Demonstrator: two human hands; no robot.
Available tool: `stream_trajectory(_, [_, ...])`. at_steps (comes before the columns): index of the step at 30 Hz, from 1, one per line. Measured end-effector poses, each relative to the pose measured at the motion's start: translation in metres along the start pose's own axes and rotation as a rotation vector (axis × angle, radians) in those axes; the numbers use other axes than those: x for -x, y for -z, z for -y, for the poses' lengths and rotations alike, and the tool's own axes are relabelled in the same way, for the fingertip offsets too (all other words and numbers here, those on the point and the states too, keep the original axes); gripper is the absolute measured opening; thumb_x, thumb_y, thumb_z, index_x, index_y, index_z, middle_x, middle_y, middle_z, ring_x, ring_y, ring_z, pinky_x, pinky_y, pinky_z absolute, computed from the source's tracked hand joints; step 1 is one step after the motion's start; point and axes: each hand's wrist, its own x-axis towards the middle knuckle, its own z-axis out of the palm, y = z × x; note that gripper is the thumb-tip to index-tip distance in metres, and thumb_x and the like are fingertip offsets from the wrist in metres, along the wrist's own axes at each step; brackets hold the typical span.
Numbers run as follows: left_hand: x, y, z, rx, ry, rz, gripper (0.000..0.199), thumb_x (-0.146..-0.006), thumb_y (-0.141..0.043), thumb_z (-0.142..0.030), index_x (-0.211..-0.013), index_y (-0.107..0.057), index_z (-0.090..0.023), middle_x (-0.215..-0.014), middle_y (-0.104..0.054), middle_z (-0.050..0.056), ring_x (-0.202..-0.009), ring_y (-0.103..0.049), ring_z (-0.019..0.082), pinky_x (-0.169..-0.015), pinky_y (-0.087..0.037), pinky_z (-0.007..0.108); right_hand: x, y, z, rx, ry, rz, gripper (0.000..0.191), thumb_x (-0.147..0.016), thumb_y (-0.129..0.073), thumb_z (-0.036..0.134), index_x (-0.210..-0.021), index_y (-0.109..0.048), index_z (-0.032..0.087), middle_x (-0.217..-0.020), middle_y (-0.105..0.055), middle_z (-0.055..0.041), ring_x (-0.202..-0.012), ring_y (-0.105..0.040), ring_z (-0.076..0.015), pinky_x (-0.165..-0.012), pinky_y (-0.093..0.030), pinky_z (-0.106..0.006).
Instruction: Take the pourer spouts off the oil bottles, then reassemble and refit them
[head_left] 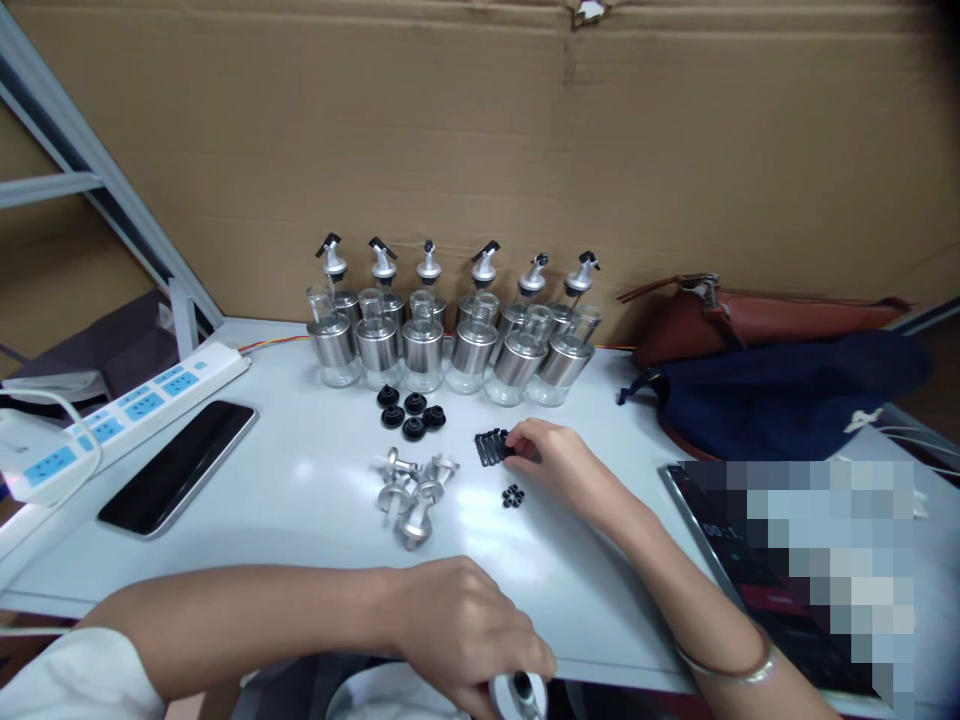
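Note:
Near the table's front edge, my left hand (472, 635) is closed round a silver pourer spout (517, 697), whose round end shows a dark centre; the picture's lower edge cuts it off. My right hand (551, 452) reaches to a row of small black levers (490, 447), thumb and fingers pinched at the row's right end. Just below lie several small black caps (513, 496) in a cluster. To the left is a loose pile of silver spouts (416, 495), slightly blurred. Behind that pile, several ribbed black stoppers (413, 428) sit close together.
Two rows of glass bottles with steel bands (422, 345) stand at the back; the rear ones carry pourers. At left are a power strip (139, 410) and a phone (180, 468). A brown bag (795, 320), a navy pouch (787, 390) and a partly pixelated tablet (720, 540) lie at right.

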Motion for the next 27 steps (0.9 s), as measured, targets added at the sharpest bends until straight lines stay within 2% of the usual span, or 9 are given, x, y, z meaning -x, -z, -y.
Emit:
stream_trajectory(3, [0.0007,-0.0006,0.0003,0.011,-0.008,-0.047,0.046,-0.091,-0.044,-0.061,-0.087,-0.055,-0.017,-0.055,-0.060,-0.004,-0.047,-0.056,0.008,-0.041,-0.034,0.024,0.0010,0.0000,-0.0007,-0.024,0.024,0.016,0.010,-0.076,-0.063,0.011,-0.084,-0.063,0.016,-0.079,-0.060,-0.0021,-0.069,-0.059,-0.0166,-0.066,-0.045,-0.027])
stream_trajectory(8, [0.0009,-0.0027,0.0010,0.005,0.003,0.016,0.047,-0.089,-0.046,-0.063,-0.090,-0.055,-0.016,-0.055,-0.060,-0.003,-0.048,-0.056,0.009,-0.041,-0.034,0.024,0.0012,0.0000,-0.0009,-0.055,0.057,0.029,0.011,-0.076,-0.060,0.007,-0.081,-0.064,0.017,-0.077,-0.057,-0.0009,-0.066,-0.058,-0.0152,-0.064,-0.045,-0.026])
stream_trajectory(12, [0.0002,-0.0030,0.0010,0.020,0.002,0.001,0.048,-0.089,-0.045,-0.063,-0.090,-0.055,-0.016,-0.055,-0.059,-0.003,-0.047,-0.056,0.009,-0.042,-0.033,0.024,0.0004,-0.0012,-0.0005,-0.056,0.086,0.018,0.012,-0.076,-0.060,0.006,-0.081,-0.064,0.016,-0.076,-0.056,-0.0005,-0.065,-0.056,-0.0149,-0.063,-0.044,-0.026])
stream_trajectory(18, [-0.0027,0.0000,-0.0006,0.021,-0.060,-0.184,0.050,-0.098,-0.027,-0.057,-0.087,-0.054,-0.015,-0.058,-0.061,-0.002,-0.047,-0.054,0.008,-0.042,-0.034,0.024,0.0007,-0.0038,0.0017,-0.056,0.185,0.005,0.016,-0.079,-0.061,0.002,-0.084,-0.066,0.016,-0.081,-0.059,-0.0021,-0.068,-0.058,-0.0149,-0.064,-0.045,-0.025])
stream_trajectory(20, [-0.0032,0.0009,-0.0010,0.023,-0.061,-0.197,0.050,-0.098,-0.026,-0.056,-0.087,-0.054,-0.015,-0.058,-0.061,-0.002,-0.047,-0.055,0.008,-0.042,-0.035,0.024,0.0003,-0.0053,0.0019,-0.061,0.194,0.002,0.017,-0.080,-0.060,0.001,-0.084,-0.067,0.016,-0.082,-0.060,-0.0023,-0.068,-0.059,-0.0151,-0.064,-0.045,-0.025])
stream_trajectory(23, [-0.0023,0.0004,-0.0007,0.028,-0.054,-0.168,0.050,-0.097,-0.029,-0.058,-0.088,-0.054,-0.015,-0.057,-0.061,-0.002,-0.047,-0.055,0.008,-0.042,-0.034,0.024,-0.0011,-0.0077,0.0013,-0.056,0.192,0.000,0.017,-0.080,-0.060,0.000,-0.081,-0.067,0.015,-0.079,-0.061,-0.0025,-0.069,-0.060,-0.0157,-0.065,-0.046,-0.025])
stream_trajectory(27, [-0.0001,-0.0020,0.0002,0.011,-0.021,-0.043,0.047,-0.090,-0.044,-0.062,-0.088,-0.054,-0.016,-0.055,-0.059,-0.003,-0.047,-0.056,0.008,-0.041,-0.033,0.023,-0.0026,-0.0092,0.0002,-0.044,0.199,-0.004,0.019,-0.082,-0.058,-0.001,-0.076,-0.067,0.015,-0.077,-0.061,-0.0026,-0.069,-0.061,-0.0163,-0.066,-0.046,-0.026])
